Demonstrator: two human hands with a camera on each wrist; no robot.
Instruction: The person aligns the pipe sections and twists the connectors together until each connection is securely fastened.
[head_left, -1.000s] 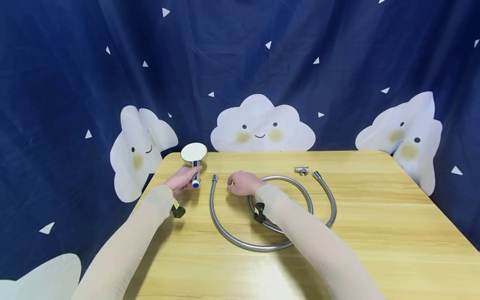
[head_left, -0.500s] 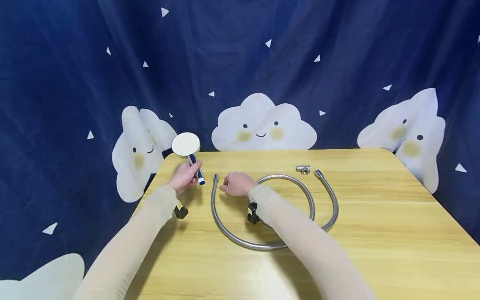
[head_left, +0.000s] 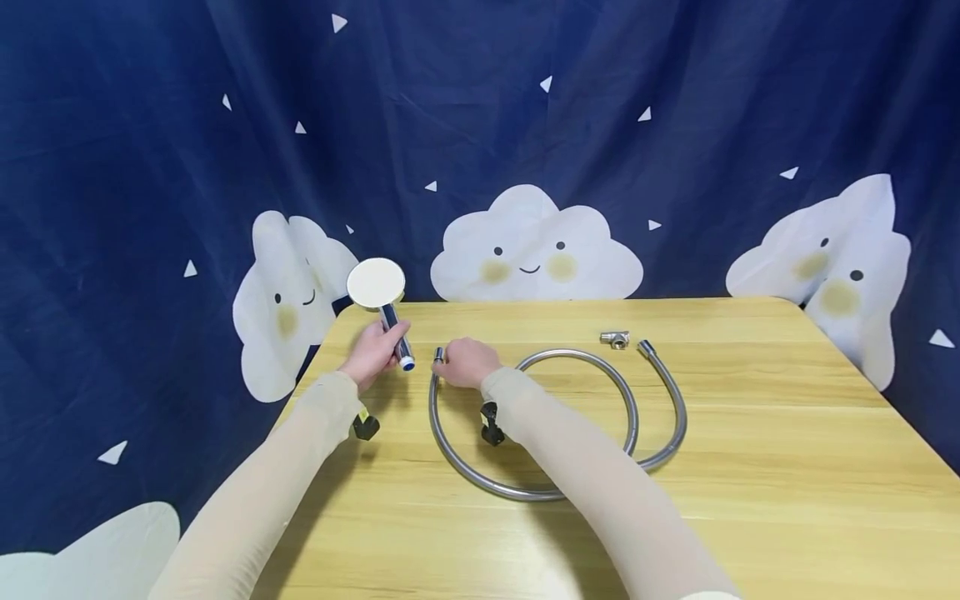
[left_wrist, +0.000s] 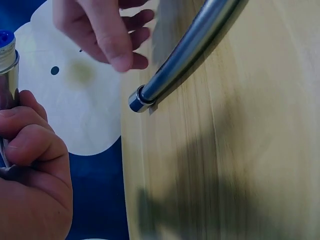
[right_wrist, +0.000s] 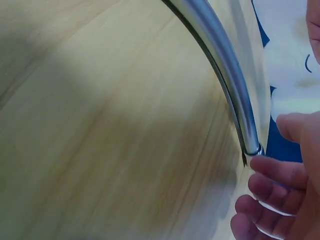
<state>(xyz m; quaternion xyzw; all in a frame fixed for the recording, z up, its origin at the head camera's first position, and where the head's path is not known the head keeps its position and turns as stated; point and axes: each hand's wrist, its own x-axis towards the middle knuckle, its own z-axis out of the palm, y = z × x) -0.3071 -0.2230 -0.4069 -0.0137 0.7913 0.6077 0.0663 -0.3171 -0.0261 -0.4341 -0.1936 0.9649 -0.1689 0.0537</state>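
My left hand (head_left: 369, 354) grips a hand shower (head_left: 376, 283) by its chrome handle, the round white face tilted up above the table's far left edge. The handle's threaded end (left_wrist: 7, 52), with a blue centre, sticks out past the curled fingers in the left wrist view. A grey metal shower hose (head_left: 517, 497) lies looped on the table. Right at its left end fitting (left_wrist: 137, 101) hovers my right hand (head_left: 468, 362). In the right wrist view the fingers (right_wrist: 277, 172) are loosely bent beside that fitting, thumb apart, with nothing held between them.
A small metal tee fitting (head_left: 617, 339) lies at the back right of the wooden table (head_left: 787, 500). The hose's other end fitting (head_left: 647, 348) rests close to it. A dark blue curtain (head_left: 480, 125) with clouds hangs behind the table.
The right hand has moved left to the hose's left end. The left hand has lifted and tilted the hand shower, its threaded end now pointing further right.
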